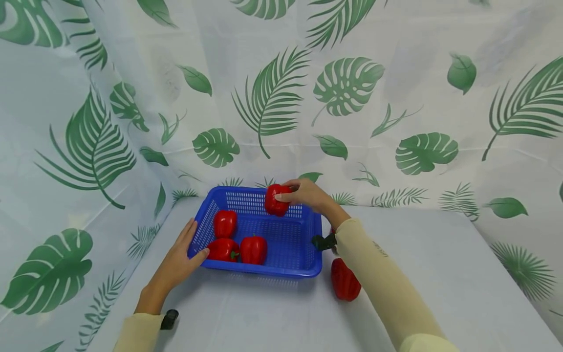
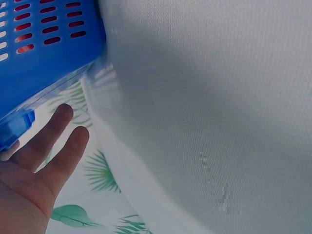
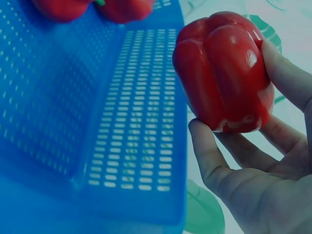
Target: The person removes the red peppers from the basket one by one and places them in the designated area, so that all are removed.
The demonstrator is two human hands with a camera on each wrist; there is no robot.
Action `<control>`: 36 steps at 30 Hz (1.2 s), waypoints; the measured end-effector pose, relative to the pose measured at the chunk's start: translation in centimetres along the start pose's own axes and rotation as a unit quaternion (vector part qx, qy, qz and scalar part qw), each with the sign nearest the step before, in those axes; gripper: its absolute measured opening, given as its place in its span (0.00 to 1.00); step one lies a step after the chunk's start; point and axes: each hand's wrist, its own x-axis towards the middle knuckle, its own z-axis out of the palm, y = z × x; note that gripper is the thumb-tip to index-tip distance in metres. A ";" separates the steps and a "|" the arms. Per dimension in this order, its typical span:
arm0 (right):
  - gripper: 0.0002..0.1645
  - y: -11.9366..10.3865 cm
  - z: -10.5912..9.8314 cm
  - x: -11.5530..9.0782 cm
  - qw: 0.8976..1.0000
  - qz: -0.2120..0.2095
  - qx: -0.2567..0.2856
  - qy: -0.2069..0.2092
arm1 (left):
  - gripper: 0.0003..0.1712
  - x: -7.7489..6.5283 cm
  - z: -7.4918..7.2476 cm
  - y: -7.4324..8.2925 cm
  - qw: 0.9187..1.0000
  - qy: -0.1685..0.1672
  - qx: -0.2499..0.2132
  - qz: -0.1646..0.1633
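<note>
Red pepper (image 1: 273, 202), long axis near upright, clamped in the right hand's grip (image 1: 306, 192)

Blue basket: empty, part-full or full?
Part-full: the basket holds three red peppers toward its left; its right side shows bare bottom.

Basket (image 1: 268, 270) 3 o'clock: red object (image 1: 333, 230) mostly behind right sleeve (image 1: 378, 288), can't identify from here | 4 o'clock: loose pepper (image 1: 345, 281), one edge under that sleeve | 1 o'clock: held pepper (image 1: 274, 203) masks some fingers of right hand (image 1: 309, 193) from me | 8 o'clock: left sleeve (image 1: 138, 335) cut by head view's bottom edge | right-wrist view, 11 o'clock: two peppers (image 3: 61, 9) cropped by top edge
</note>
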 end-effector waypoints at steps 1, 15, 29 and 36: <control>0.40 0.0 -0.3 -0.2 1.000 0.000 -0.003 0.002 | 0.56 0.0 0.0 0.0 1.000 0.000 0.000 0.000; 0.43 0.4 -3.5 -2.3 0.999 0.027 0.019 0.027 | 0.55 -0.1 -0.2 0.1 1.000 -0.001 0.001 0.000; 0.46 1.8 -6.1 -4.6 0.998 0.041 0.009 0.039 | 0.55 0.0 -0.1 0.2 1.000 0.001 0.001 0.000; 0.47 2.9 -7.3 -5.9 0.998 0.045 -0.007 0.051 | 0.55 -0.1 0.0 0.1 1.000 0.002 0.001 0.005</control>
